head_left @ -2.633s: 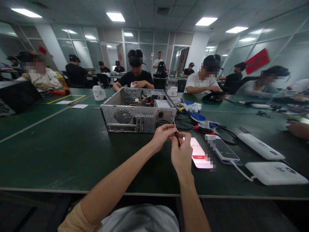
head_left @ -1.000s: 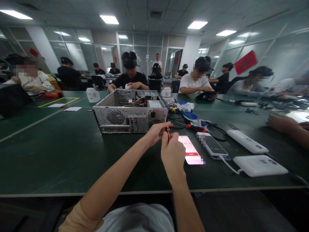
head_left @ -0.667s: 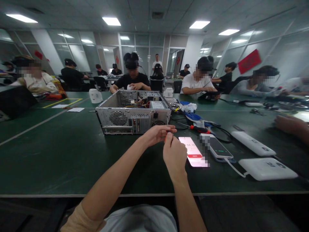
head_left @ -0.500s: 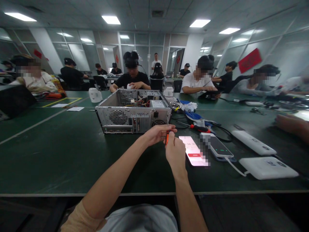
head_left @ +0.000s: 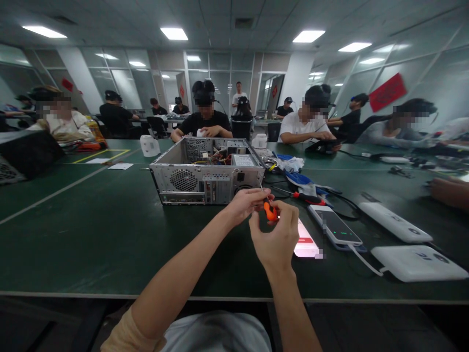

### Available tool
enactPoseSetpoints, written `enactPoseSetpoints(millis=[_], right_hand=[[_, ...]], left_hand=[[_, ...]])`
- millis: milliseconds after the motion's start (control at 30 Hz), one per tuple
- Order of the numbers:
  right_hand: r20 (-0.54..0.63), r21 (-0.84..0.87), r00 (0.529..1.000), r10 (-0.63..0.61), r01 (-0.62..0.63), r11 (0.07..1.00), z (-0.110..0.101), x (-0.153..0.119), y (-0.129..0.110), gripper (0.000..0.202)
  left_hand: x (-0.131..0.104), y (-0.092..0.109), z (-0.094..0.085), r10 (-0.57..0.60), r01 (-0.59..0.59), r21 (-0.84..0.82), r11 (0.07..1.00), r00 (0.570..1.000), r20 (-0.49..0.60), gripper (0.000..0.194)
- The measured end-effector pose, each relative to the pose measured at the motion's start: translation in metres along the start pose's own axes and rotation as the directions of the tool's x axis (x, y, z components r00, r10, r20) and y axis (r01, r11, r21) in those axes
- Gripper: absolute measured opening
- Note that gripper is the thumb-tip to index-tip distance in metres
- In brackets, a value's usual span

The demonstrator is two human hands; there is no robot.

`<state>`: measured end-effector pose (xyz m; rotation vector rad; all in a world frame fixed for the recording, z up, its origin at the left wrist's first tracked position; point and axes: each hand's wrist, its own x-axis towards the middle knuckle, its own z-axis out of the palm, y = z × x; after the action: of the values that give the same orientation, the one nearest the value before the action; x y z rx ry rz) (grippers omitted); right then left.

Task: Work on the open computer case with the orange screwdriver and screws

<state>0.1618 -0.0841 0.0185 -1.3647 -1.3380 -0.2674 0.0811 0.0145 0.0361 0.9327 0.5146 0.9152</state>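
Note:
An orange and black screwdriver point(head_left: 270, 211) points away from me, its shaft against or just in front of the right rear corner of an open computer case point(head_left: 220, 188). My left hand point(head_left: 246, 204) pinches the screwdriver near the front of its handle, by the shaft. Behind the handle is my right hand point(head_left: 276, 237), thumb and fingers spread apart in a curve; a fingertip may be touching the handle. The silver case lies with its top open, showing wires and a power supply point(head_left: 244, 160). Its back panel with a round fan grille faces me. The screwdriver's tip is too small to make out.
Right of my hands lie a lit phone point(head_left: 306, 242), a second phone point(head_left: 335, 225) on a cable, and white power banks point(head_left: 417, 261). A red and black screwdriver point(head_left: 309, 198) and blue-white gloves point(head_left: 298, 178) lie beyond. Other people sit around the green table point(head_left: 91, 244).
My right hand has loosened from the screwdriver handle and spread its fingers. The handle now tilts more to the right, with my left hand still at its front. The view has shifted slightly.

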Motion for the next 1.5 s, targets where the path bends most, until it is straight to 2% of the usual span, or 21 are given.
enactPoseSetpoints(millis=[100, 233, 300, 400, 467, 633, 700, 800, 867, 900, 1000, 1100, 1200, 1267, 1367, 1433, 1500], right_hand=[[-0.034, -0.033, 0.999, 0.032, -0.033, 0.999, 0.003, -0.002, 0.002, 0.021], [0.015, -0.025, 0.973, 0.232, -0.232, 0.972, 0.003, 0.0, 0.005, 0.032], [0.051, -0.026, 0.948, 0.313, -0.312, 0.95, 0.0, 0.002, 0.006, 0.038], [0.098, -0.021, 0.925, 0.368, -0.367, 0.93, -0.004, 0.007, 0.008, 0.046], [0.13, -0.025, 0.916, 0.378, -0.379, 0.925, -0.006, 0.01, 0.009, 0.051], [0.24, -0.082, 0.889, 0.389, -0.381, 0.921, -0.005, 0.009, 0.01, 0.054], [0.169, -0.088, 0.926, 0.338, -0.327, 0.941, -0.003, 0.007, 0.01, 0.045], [-0.002, -0.06, 0.987, 0.163, -0.163, 0.985, 0.001, 0.003, 0.007, 0.038], [-0.027, -0.038, 0.997, 0.075, -0.076, 0.996, 0.003, 0.001, 0.005, 0.029], [-0.017, -0.029, 0.997, 0.069, -0.069, 0.997, 0.003, 0.0, 0.003, 0.025], [0.022, -0.028, 0.986, 0.165, -0.164, 0.986, 0.003, -0.001, 0.002, 0.03], [0.043, -0.097, 0.964, 0.262, -0.257, 0.962, 0.0, 0.001, 0.006, 0.04], [0.044, -0.166, 0.953, 0.299, -0.288, 0.943, -0.002, 0.005, 0.012, 0.053], [0.062, -0.188, 0.95, 0.307, -0.291, 0.938, -0.003, 0.007, 0.015, 0.06], [0.151, -0.196, 0.923, 0.354, -0.323, 0.926, -0.003, 0.009, 0.015, 0.069], [0.193, -0.183, 0.907, 0.375, -0.342, 0.922, -0.003, 0.009, 0.013, 0.064], [0.175, -0.136, 0.922, 0.344, -0.324, 0.936, -0.001, 0.007, 0.01, 0.051]], left_hand=[[0.0, -0.003, 0.006, 0.027, -0.025, 0.021, 0.999, 0.996, -0.082, 0.029], [-0.002, -0.01, 0.012, 0.096, -0.095, 0.015, 0.995, 0.978, -0.183, 0.027], [-0.005, -0.01, 0.014, 0.065, -0.066, -0.003, 0.998, 0.983, -0.171, 0.023], [-0.01, -0.007, 0.015, -0.083, 0.08, -0.05, 0.996, 0.995, -0.063, 0.018], [-0.012, -0.005, 0.015, -0.122, 0.119, -0.075, 0.99, 0.992, -0.027, 0.02], [-0.008, -0.011, 0.012, -0.011, 0.009, -0.033, 0.999, 0.996, -0.084, 0.018], [-0.005, -0.014, 0.012, 0.05, -0.053, -0.027, 0.998, 0.993, -0.104, 0.022], [-0.002, -0.017, 0.012, 0.124, -0.126, -0.003, 0.992, 0.983, -0.138, 0.032], [-0.001, -0.016, 0.012, 0.155, -0.151, 0.037, 0.988, 0.971, -0.181, 0.038], [-0.001, -0.016, 0.012, 0.166, -0.158, 0.056, 0.986, 0.966, -0.198, 0.039], [-0.002, -0.013, 0.01, 0.156, -0.144, 0.072, 0.987, 0.967, -0.2, 0.042], [-0.005, -0.01, 0.008, 0.033, -0.029, 0.029, 0.999, 0.99, -0.135, 0.038], [-0.007, -0.008, 0.009, -0.074, 0.073, -0.032, 0.997, 0.997, -0.037, 0.029], [-0.007, -0.009, 0.009, -0.056, 0.056, -0.046, 0.997, 0.998, 0.003, 0.027], [-0.004, -0.013, 0.006, -0.007, 0.007, -0.001, 1.0, 1.0, -0.022, 0.03], [-0.002, -0.015, 0.004, 0.006, -0.004, 0.031, 1.0, 0.997, -0.071, 0.032], [-0.001, -0.015, 0.002, 0.026, -0.021, 0.043, 0.999, 0.994, -0.102, 0.034]])
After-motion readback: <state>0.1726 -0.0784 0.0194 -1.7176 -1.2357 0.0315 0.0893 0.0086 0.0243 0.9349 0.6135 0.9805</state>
